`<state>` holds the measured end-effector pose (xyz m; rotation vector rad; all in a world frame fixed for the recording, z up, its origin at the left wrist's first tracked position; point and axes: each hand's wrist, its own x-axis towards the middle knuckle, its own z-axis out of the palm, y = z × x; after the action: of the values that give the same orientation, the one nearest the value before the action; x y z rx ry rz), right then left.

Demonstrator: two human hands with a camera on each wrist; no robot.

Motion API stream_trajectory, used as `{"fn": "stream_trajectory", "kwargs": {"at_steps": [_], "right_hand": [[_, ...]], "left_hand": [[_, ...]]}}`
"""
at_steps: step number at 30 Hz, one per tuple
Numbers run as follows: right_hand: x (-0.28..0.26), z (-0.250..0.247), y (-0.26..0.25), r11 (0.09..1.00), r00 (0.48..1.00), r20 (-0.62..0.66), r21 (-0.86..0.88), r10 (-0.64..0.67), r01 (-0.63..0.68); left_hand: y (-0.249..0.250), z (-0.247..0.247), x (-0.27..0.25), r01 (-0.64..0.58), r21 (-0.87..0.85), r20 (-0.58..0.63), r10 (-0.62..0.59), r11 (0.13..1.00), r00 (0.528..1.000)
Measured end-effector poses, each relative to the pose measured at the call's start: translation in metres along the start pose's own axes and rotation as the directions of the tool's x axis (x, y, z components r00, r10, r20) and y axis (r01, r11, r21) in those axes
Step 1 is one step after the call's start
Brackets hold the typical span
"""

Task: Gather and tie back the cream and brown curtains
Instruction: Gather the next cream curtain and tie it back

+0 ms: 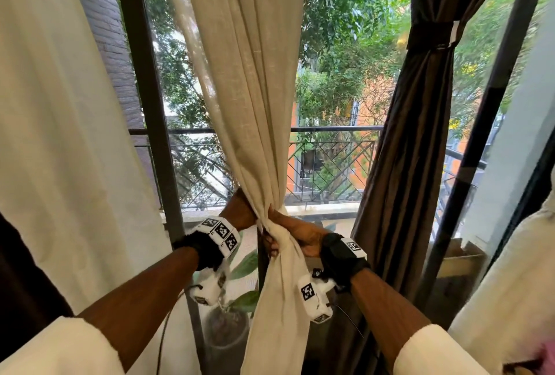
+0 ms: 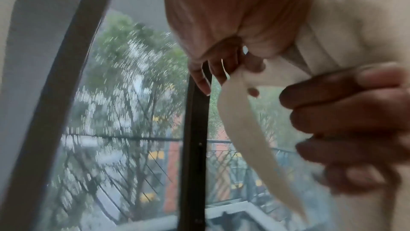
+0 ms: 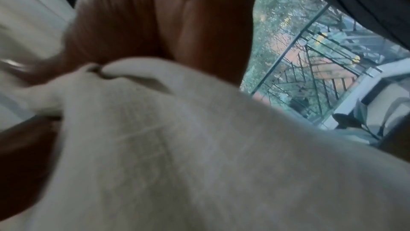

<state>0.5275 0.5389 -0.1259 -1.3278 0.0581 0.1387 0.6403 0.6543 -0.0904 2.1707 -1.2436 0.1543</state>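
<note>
The cream curtain (image 1: 249,104) hangs in the middle of the window, gathered into a bunch at waist height. My left hand (image 1: 240,212) is at the left side of the bunch; in the left wrist view its curled fingers (image 2: 213,71) pinch the end of a cream tie strap (image 2: 244,129) that hangs loose below. My right hand (image 1: 292,235) grips the bunch from the right, fingers (image 2: 343,120) curled round the cloth (image 3: 177,147). The brown curtain (image 1: 420,134) hangs at the right, bound by a brown band (image 1: 432,38).
A second cream curtain (image 1: 60,134) hangs at the left beside a dark window post (image 1: 150,104). Below my hands stands a potted plant (image 1: 228,323). Outside are a balcony railing (image 1: 330,164) and trees. A cardboard box (image 1: 459,257) sits at the lower right.
</note>
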Motion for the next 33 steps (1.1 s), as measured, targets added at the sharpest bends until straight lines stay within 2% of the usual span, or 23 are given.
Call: {"fn": "stream_trajectory", "kwargs": {"at_steps": [1, 2, 4, 5, 7, 8, 9, 11, 13, 14, 15, 17, 18, 21, 22, 24, 25, 27, 29, 31, 33], "right_hand": [[0.001, 0.000, -0.003, 0.998, 0.993, -0.111, -0.066, -0.030, 0.023], [0.003, -0.002, -0.005, 0.983, 0.970, -0.231, -0.179, -0.075, 0.034], [0.011, -0.006, -0.006, 0.920, 0.891, -0.407, -0.390, -0.203, 0.031], [0.017, -0.008, -0.003, 0.892, 0.835, -0.472, -0.451, -0.282, 0.046], [0.029, -0.005, 0.001, 0.820, 0.677, -0.591, -0.571, -0.439, 0.034], [0.036, -0.002, 0.004, 0.772, 0.606, -0.619, -0.636, -0.500, -0.013], [0.041, 0.005, 0.007, 0.719, 0.558, -0.619, -0.693, -0.553, -0.055], [0.047, 0.019, 0.014, 0.578, 0.509, -0.555, -0.805, -0.658, -0.132], [0.051, 0.029, 0.022, 0.478, 0.459, -0.465, -0.873, -0.757, -0.097], [0.052, 0.033, 0.025, 0.473, 0.441, -0.434, -0.881, -0.786, -0.025], [0.057, 0.034, 0.029, 0.481, 0.467, -0.420, -0.877, -0.778, 0.012], [0.065, 0.033, 0.032, 0.479, 0.568, -0.416, -0.877, -0.711, -0.042], [0.069, 0.030, 0.033, 0.459, 0.580, -0.400, -0.887, -0.710, -0.051], [0.058, 0.032, 0.023, 0.620, 0.600, -0.454, -0.780, -0.659, 0.091], [0.052, 0.034, 0.017, 0.657, 0.631, -0.445, -0.740, -0.636, 0.140], [0.043, 0.036, 0.012, 0.732, 0.711, -0.445, -0.666, -0.545, 0.144], [0.043, 0.034, 0.012, 0.774, 0.728, -0.456, -0.613, -0.512, 0.161], [0.045, 0.030, 0.010, 0.866, 0.714, -0.529, -0.447, -0.458, 0.224], [0.043, 0.022, 0.006, 0.928, 0.734, -0.571, -0.277, -0.368, 0.250], [0.033, 0.024, -0.003, 0.929, 0.753, -0.545, -0.222, -0.370, 0.296], [0.034, 0.025, -0.006, 0.926, 0.766, -0.521, -0.239, -0.377, 0.293]], "left_hand": [[0.001, -0.005, -0.001, 0.009, -0.060, 0.033, -0.007, 0.998, 0.999], [-0.003, -0.009, 0.000, -0.015, 0.006, 0.037, 0.014, 1.000, 0.999], [-0.012, -0.021, -0.001, -0.003, 0.159, 0.000, 0.003, 0.987, 1.000], [-0.019, -0.024, -0.002, 0.000, 0.199, -0.024, 0.004, 0.980, 1.000], [-0.023, -0.031, -0.006, 0.013, 0.205, -0.067, 0.000, 0.979, 0.998], [-0.023, -0.031, -0.010, 0.017, 0.189, -0.079, -0.002, 0.982, 0.997], [-0.018, -0.031, -0.015, -0.005, 0.152, -0.092, 0.019, 0.988, 0.996], [-0.001, -0.026, -0.024, -0.056, 0.097, -0.090, 0.065, 0.994, 0.994], [0.020, -0.024, -0.030, -0.072, 0.067, -0.031, 0.074, 0.995, 0.997], [0.028, -0.025, -0.031, -0.048, 0.055, 0.002, 0.048, 0.997, 0.999], [0.032, -0.027, -0.029, 0.003, 0.031, 0.023, -0.004, 1.000, 1.000], [0.035, -0.034, -0.025, 0.103, -0.052, 0.037, -0.101, 0.993, 0.994], [0.033, -0.037, -0.024, 0.135, -0.124, 0.040, -0.132, 0.983, 0.991], [0.025, -0.037, -0.021, 0.229, -0.253, 0.029, -0.229, 0.940, 0.973], [0.021, -0.035, -0.020, 0.263, -0.266, 0.005, -0.272, 0.927, 0.962], [0.016, -0.027, -0.018, 0.341, -0.353, 0.008, -0.361, 0.871, 0.932], [0.016, -0.023, -0.016, 0.353, -0.389, 0.004, -0.381, 0.851, 0.924], [0.018, -0.020, -0.018, 0.336, -0.403, -0.028, -0.379, 0.851, 0.925], [0.020, -0.019, -0.023, 0.323, -0.397, -0.043, -0.369, 0.859, 0.929], [0.016, -0.014, -0.027, 0.358, -0.345, 0.004, -0.380, 0.868, 0.925], [0.013, -0.005, -0.028, 0.401, -0.264, -0.007, -0.417, 0.877, 0.909]]}}
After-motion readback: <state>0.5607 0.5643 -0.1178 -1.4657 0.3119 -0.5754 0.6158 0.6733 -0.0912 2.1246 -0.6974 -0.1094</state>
